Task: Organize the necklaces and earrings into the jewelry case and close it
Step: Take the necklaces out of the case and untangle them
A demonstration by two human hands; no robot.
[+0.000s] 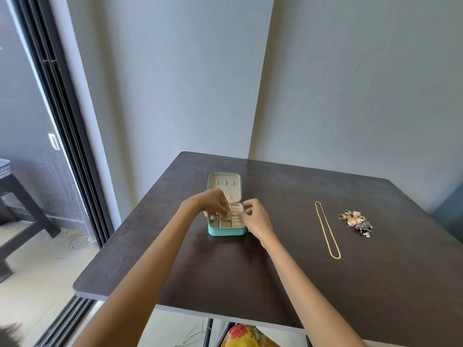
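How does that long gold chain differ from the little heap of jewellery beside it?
The thin gold chain necklace is one piece, laid out in a long narrow loop; the small heap of mixed jewellery is many pieces bunched together. The chain is all yellow gold; the heap mixes gold, pinkish and silvery-grey pieces. Both lie untouched on the dark brown table.

We see open jewelry case [226, 231] left on table [275, 284], necklace [327, 229] right of it, earrings pile [355, 221] farther right.
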